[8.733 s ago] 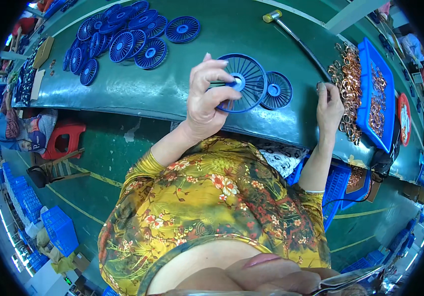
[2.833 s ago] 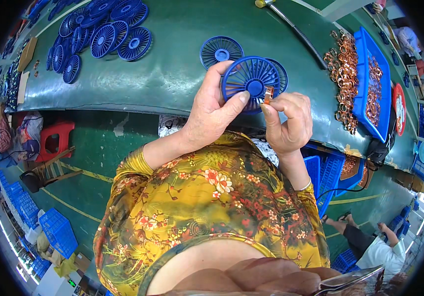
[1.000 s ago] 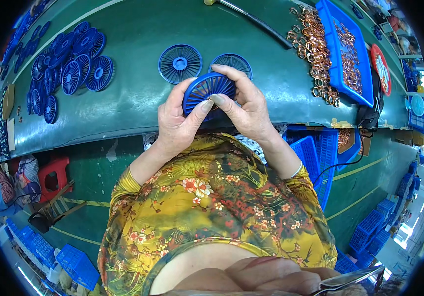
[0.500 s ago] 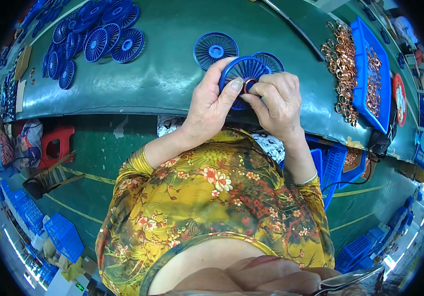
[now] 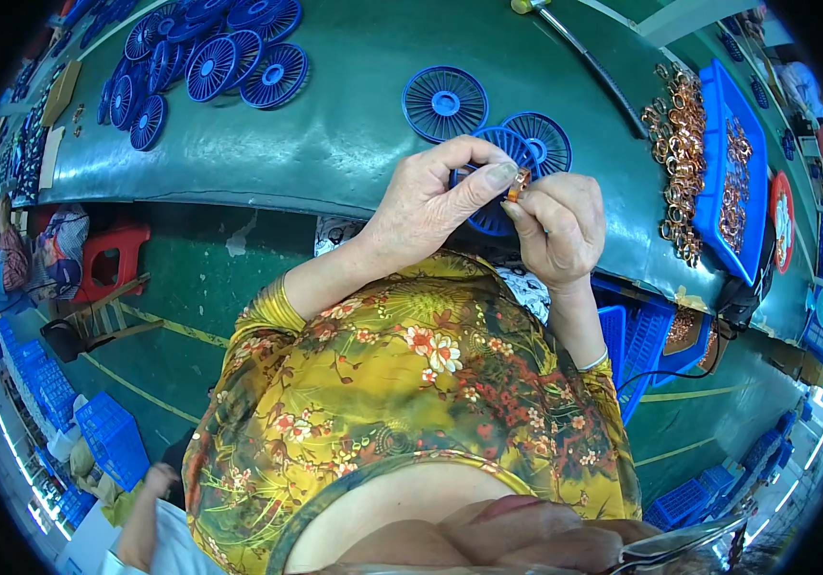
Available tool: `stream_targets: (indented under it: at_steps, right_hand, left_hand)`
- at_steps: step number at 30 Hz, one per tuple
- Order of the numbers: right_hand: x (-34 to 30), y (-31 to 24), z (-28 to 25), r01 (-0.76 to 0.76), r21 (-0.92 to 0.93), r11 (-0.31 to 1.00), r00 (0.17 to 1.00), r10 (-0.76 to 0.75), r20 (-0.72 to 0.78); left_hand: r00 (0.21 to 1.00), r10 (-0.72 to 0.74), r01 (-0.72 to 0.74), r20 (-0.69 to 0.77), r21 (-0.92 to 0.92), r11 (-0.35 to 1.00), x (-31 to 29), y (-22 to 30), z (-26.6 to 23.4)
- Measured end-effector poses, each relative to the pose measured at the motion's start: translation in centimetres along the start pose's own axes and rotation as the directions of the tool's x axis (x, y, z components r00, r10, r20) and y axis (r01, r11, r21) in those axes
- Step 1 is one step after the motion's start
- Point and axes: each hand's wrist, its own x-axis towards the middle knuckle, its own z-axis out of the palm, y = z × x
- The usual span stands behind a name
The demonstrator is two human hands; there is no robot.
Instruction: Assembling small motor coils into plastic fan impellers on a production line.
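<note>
My left hand pinches a small copper-coloured ring between thumb and fingertip. From the other side my right hand, fingers curled, grips the same ring. Behind my left hand is a blue spoked plastic wheel, partly hidden; whether any fingers also hold it I cannot tell. Just beyond lie two similar pieces flat on the green table, a spoked wheel and, to its right, another wheel partly covered.
A pile of blue wheels lies at the far left. To the right are a heap of copper-coloured rings and a blue tray holding more. A hammer lies at the back. Another person's hand shows at lower left.
My left hand has shifted its hold from the wheel's rim to the copper ring. The view has shifted slightly. Another person has come into view at lower left.
</note>
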Motion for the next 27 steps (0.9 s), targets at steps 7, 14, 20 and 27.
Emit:
stream_targets:
  at_steps: [7,14,20,27]
  right_hand:
    - [0.0,-0.4,0.1,0.095,0.036,0.995,0.995,-0.095,-0.007]
    - [-0.1,-0.3,0.0,0.082,0.01,0.997,0.997,-0.082,0.006]
    - [-0.4,-1.4,-0.3,-0.284,0.13,0.95,0.956,0.27,0.118]
    - [-0.6,-2.1,-0.3,-0.573,0.317,0.756,0.818,0.549,0.169]
  left_hand:
    - [0.961,-0.163,0.213,0.225,-0.217,0.953,0.6,-0.4,0.0]
    - [0.964,0.236,-0.249,0.123,0.108,0.962,0.5,-0.6,0.1]
    - [0.886,0.459,-0.435,0.065,0.46,0.774,0.3,-1.0,0.4]
    - [0.967,0.248,-0.219,-0.063,0.299,0.929,0.1,-0.9,0.6]
